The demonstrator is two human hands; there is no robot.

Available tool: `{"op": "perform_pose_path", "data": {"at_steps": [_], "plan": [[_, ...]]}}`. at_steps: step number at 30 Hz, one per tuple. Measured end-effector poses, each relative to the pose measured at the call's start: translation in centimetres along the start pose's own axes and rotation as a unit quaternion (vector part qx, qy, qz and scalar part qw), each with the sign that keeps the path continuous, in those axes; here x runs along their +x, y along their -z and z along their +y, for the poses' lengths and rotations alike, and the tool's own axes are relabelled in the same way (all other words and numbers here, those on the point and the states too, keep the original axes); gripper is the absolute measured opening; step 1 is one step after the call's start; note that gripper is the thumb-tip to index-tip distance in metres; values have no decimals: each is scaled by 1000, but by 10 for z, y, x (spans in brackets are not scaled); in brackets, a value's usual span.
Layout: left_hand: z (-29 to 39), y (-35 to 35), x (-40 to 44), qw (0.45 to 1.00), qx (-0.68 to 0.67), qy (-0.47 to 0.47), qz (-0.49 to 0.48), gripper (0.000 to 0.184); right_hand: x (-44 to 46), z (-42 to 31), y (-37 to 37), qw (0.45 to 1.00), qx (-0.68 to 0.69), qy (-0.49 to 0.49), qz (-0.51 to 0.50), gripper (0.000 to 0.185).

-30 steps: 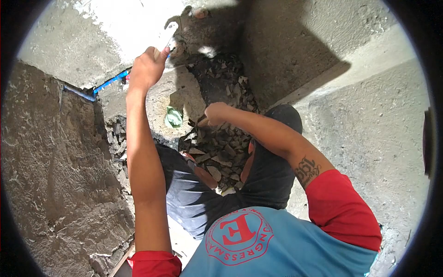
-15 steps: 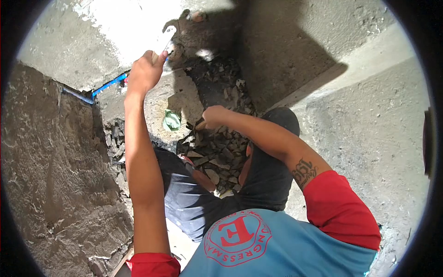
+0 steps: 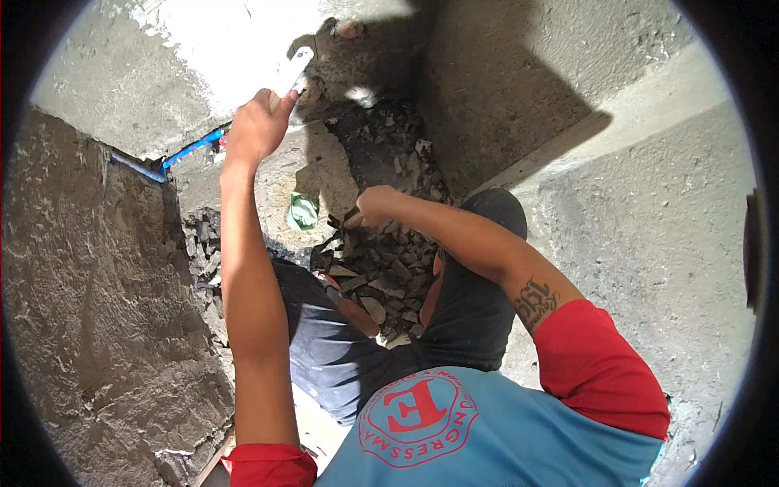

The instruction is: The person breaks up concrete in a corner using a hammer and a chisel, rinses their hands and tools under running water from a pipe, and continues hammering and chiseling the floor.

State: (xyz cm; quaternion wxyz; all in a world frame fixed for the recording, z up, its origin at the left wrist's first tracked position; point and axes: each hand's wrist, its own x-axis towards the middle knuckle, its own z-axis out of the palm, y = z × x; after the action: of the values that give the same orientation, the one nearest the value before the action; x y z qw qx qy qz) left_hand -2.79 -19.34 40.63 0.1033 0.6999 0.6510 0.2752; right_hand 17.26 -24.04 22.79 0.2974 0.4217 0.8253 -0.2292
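My left hand point(image 3: 258, 130) is raised by the wall, fingers wrapped round a pale flat bar point(image 3: 301, 63) with a rounded, holed end. The bar's lower part is hidden in my palm, and I cannot tell what kind of tool it is. Lower and to the right, my right hand point(image 3: 377, 206) is closed on a short wooden handle point(image 3: 353, 220) above the rubble. Whatever is at the handle's other end does not show clearly. A crumpled pale-green wrapper point(image 3: 303, 212) lies on the concrete slab point(image 3: 243, 188) between my hands.
Broken stone chips point(image 3: 393, 272) cover the ground between my legs and up into the corner. Blue pipe point(image 3: 193, 149) runs along the wall's foot at left. Rough concrete walls point(image 3: 495, 81) close in ahead and on the right. A round stub point(image 3: 349, 29) shows in the far wall.
Hardly anything differs. My left hand and the pale bar have shifted very slightly; my right hand stays in place on the wooden handle.
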Motion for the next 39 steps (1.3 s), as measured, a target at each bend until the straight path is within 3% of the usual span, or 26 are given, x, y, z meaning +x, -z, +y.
{"op": "perform_pose_path", "data": {"at_steps": [39], "plan": [[0,6,-2,1000,-3,10,-12,58,-5,-3,3,1000,8,-1,8,26]]}}
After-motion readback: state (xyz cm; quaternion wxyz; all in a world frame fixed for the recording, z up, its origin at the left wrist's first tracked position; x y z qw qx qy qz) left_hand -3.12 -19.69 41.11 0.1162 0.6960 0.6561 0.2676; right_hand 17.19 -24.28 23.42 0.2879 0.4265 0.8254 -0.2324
